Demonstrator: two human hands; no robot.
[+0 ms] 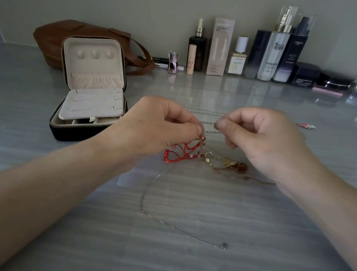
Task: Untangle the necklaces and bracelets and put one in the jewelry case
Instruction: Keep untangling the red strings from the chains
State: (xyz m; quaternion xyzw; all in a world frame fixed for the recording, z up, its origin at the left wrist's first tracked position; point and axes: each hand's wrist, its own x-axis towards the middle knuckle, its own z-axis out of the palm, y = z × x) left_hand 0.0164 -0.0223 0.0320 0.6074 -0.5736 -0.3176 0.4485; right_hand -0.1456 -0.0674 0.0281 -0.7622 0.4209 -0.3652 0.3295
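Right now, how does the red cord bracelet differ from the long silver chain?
The red cord bracelet is knotted string; the silver chain is fine metal links. The bracelet is bunched in a heap under the left hand, while the chain trails long toward the viewer. The left hand pinches the bracelet; the right hand seems to pinch the chain. Both meet in the same tangle on the table.

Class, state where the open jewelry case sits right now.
Head view: the jewelry case stands open at left, before the brown bag, left of the left hand.
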